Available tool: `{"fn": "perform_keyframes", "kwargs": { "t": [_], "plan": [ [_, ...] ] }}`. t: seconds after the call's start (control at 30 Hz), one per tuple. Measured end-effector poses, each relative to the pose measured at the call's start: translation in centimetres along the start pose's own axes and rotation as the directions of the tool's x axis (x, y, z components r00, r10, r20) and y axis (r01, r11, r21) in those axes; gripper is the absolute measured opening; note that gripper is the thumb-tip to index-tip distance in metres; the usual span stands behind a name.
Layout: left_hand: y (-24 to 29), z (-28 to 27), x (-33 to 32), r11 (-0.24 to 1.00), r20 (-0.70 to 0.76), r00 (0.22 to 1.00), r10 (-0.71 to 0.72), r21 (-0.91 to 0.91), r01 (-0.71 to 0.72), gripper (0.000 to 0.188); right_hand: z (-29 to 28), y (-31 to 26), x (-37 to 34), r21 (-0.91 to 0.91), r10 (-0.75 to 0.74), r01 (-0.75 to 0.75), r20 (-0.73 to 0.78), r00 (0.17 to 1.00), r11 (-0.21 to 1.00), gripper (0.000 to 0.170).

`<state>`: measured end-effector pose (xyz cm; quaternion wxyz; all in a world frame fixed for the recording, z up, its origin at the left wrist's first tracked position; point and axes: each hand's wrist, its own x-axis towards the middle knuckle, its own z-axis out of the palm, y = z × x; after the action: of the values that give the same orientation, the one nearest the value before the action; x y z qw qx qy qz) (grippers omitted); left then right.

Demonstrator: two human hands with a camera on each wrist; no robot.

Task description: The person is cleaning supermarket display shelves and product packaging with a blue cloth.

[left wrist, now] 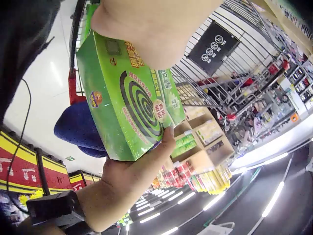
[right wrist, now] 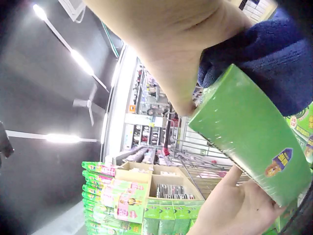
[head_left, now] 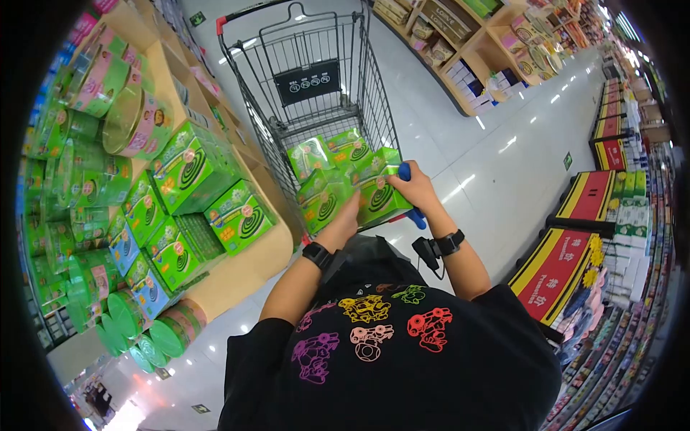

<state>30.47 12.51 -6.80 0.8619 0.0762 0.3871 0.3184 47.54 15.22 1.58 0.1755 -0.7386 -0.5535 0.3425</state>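
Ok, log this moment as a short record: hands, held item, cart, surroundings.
Left hand: grips the held box
Right hand: grips its other side
Held item: green box, black coil printed on front
Blue cloth: beside right hand; whether held, cannot tell
Cart: black wire, other green boxes inside
Left side: stacked coil boxes, tubs
Right side: red-and-yellow signs

Red sign (head_left: 555, 276) reads "特价" and, apparently, "Promotion".
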Motion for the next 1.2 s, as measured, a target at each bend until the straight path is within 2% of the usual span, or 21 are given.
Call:
{"fn": "perform_keyframes", "kwargs": {
  "t": [0.13,0.17,0.27,0.4,0.57,0.67,0.77,0.87,0.97,1.07,1.17,1.2],
  "plan": [
    [0.9,0.9,1.7,0.984,-0.032,0.998,-0.045,-0.176,0.039,0.041,1.6,0.0,3.5,-0.184,0.013,0.010,0.121,0.993,0.983,0.063],
    [0.7,0.5,2.6,0.974,-0.086,0.992,-0.094,-0.212,0.074,0.041,2.6,0.7,4.4,-0.254,0.013,0.014,0.104,0.994,0.967,0.057],
    [-0.4,-1.2,4.9,0.907,-0.151,0.960,-0.235,-0.389,0.161,0.042,4.5,2.0,6.0,-0.284,-0.032,0.067,0.127,0.991,0.956,0.054],
    [0.0,-0.3,4.8,0.892,-0.211,0.932,-0.295,-0.410,0.189,0.044,5.2,1.3,6.4,-0.388,0.004,0.065,0.173,0.985,0.919,0.060],
    [-0.9,0.2,4.9,0.891,-0.300,0.895,-0.331,-0.412,0.191,0.048,7.4,1.6,6.5,-0.466,-0.095,0.189,0.216,0.972,0.865,0.071],
    [-2.9,-1.8,6.9,0.903,-0.364,0.871,-0.328,-0.391,0.177,0.049,8.1,1.4,6.0,-0.464,-0.125,0.225,0.237,0.963,0.857,0.071],
    [-4.2,-3.1,8.3,0.977,-0.396,0.897,-0.197,-0.153,0.146,0.051,8.3,1.7,4.8,-0.452,-0.154,0.251,0.239,0.959,0.856,0.071],
    [-1.8,-0.3,6.1,0.956,-0.449,0.855,-0.259,-0.246,0.161,0.051,7.9,1.8,3.8,-0.426,-0.151,0.243,0.239,0.959,0.871,0.068],
    [-4.3,-4.2,8.6,0.971,-0.305,0.931,-0.198,-0.194,0.143,0.051,7.5,2.4,4.3,-0.429,-0.135,0.242,0.265,0.955,0.870,0.064],
    [-2.7,-2.1,7.2,0.990,-0.290,0.954,-0.081,-0.137,0.042,0.052,6.8,2.5,4.6,-0.421,-0.128,0.239,0.275,0.953,0.875,0.058],
    [-1.1,0.2,5.7,0.999,-0.322,0.946,-0.023,0.033,0.036,0.052,5.7,3.1,4.6,-0.431,-0.164,0.280,0.286,0.944,0.858,0.054],
    [-1.5,0.1,6.3,0.995,-0.374,0.927,0.037,0.101,0.001,0.051,5.4,3.3,4.6,-0.440,-0.182,0.301,0.293,0.939,0.846,0.053]
  ]
}}
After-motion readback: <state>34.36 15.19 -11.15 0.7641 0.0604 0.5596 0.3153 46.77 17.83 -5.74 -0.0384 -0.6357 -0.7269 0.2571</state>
